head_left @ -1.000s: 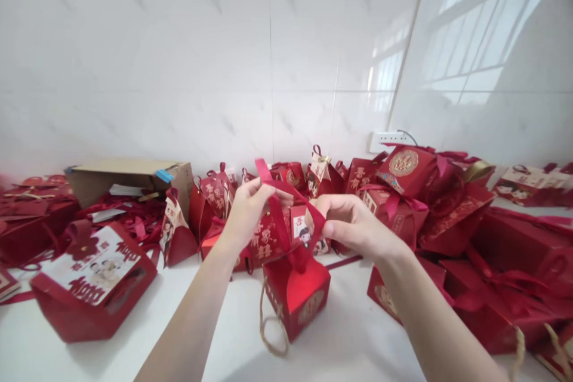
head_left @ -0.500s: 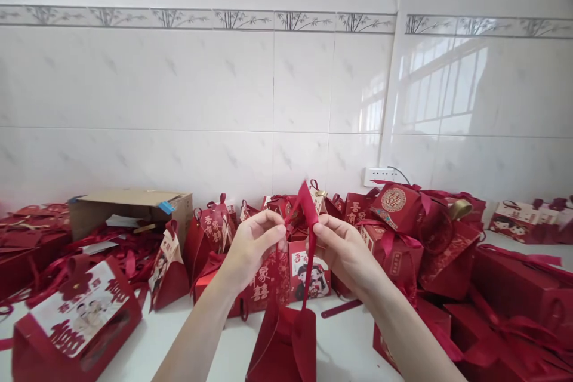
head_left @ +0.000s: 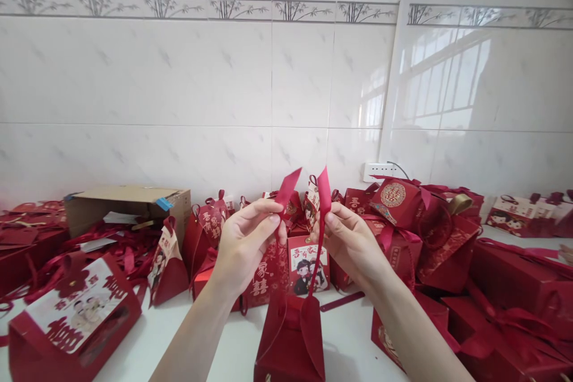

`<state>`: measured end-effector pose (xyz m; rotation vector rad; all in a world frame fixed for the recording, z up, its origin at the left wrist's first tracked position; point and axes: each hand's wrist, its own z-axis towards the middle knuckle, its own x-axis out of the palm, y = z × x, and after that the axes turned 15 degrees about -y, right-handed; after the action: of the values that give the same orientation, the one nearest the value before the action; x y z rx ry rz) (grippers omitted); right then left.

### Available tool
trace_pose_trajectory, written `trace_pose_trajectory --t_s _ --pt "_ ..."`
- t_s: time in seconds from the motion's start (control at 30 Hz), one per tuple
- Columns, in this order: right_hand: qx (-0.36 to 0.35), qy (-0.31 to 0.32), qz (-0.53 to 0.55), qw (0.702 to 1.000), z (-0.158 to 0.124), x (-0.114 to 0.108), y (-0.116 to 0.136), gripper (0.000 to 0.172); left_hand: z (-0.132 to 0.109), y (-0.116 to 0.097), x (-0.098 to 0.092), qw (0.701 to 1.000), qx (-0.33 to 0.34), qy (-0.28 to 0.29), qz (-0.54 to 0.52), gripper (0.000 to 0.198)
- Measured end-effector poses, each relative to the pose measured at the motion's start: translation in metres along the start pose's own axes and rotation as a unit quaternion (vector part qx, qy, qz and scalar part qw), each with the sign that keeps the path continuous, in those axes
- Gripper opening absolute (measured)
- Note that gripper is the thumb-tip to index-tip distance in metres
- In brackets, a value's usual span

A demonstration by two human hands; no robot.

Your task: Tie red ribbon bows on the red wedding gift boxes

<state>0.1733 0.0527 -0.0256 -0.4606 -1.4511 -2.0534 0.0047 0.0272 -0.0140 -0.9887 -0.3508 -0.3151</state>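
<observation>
A dark red gift box (head_left: 290, 346) stands on the white table in front of me, its top flaps folded inward. Red ribbon (head_left: 319, 262) rises from the box in two strands. My left hand (head_left: 250, 239) pinches one ribbon end between thumb and fingers, with the tip sticking up past them. The other end is pinched in my right hand (head_left: 349, 239), its tip also pointing up. Both hands are above the box, a small gap apart. Behind them a box with a cartoon couple (head_left: 308, 265) stands upright.
On the left are a windowed red box (head_left: 74, 322) and an open cardboard carton (head_left: 129, 194) beside heaped red ribbons (head_left: 120, 250). Red boxes are piled on the right, one with a round gold emblem (head_left: 394, 196). A white power strip (head_left: 379, 171) is by the tiled wall (head_left: 201, 83).
My hands have moved apart, and the ribbon ends, close together before, are now separate. The box's flaps sit closer together, and the view has shifted slightly.
</observation>
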Motion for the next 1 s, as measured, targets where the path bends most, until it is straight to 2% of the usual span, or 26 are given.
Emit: trace_pose_trajectory --t_s 0.17,0.37,0.47,0.57,0.67,0.8,0.9,1.0 --pt "0.005 0.012 -0.071 0.997 0.001 -0.004 0.0 0.023 0.003 0.009 0.001 0.999 -0.013 -0.019 0.041 0.01" --pt "-0.029 0.019 -0.084 0.996 -0.002 -0.001 0.001 0.025 -0.008 0.002 0.015 0.988 0.003 0.051 0.143 0.025" --pt "-0.039 0.019 -0.107 0.993 -0.007 0.003 0.004 0.028 -0.015 -0.005 0.022 0.982 -0.006 0.084 0.172 0.021" --pt "-0.041 0.016 -0.149 0.988 -0.014 0.008 0.008 0.034 -0.018 -0.008 0.024 0.978 -0.007 0.075 0.196 0.014" --pt "-0.048 -0.013 -0.188 0.981 -0.02 0.012 0.013 0.036 -0.018 -0.009 0.022 0.979 -0.004 0.061 0.195 0.013" --pt "-0.034 -0.012 -0.184 0.982 -0.021 0.014 0.016 0.039 -0.018 -0.009 0.021 0.982 -0.019 0.06 0.176 0.015" --pt "-0.02 -0.007 -0.162 0.987 -0.02 0.012 0.015 0.03 -0.017 -0.008 0.021 0.979 -0.022 0.065 0.194 0.015" --pt "-0.046 -0.043 -0.145 0.987 -0.019 0.01 0.012 0.022 -0.017 -0.006 0.021 0.978 -0.028 0.064 0.196 0.016"
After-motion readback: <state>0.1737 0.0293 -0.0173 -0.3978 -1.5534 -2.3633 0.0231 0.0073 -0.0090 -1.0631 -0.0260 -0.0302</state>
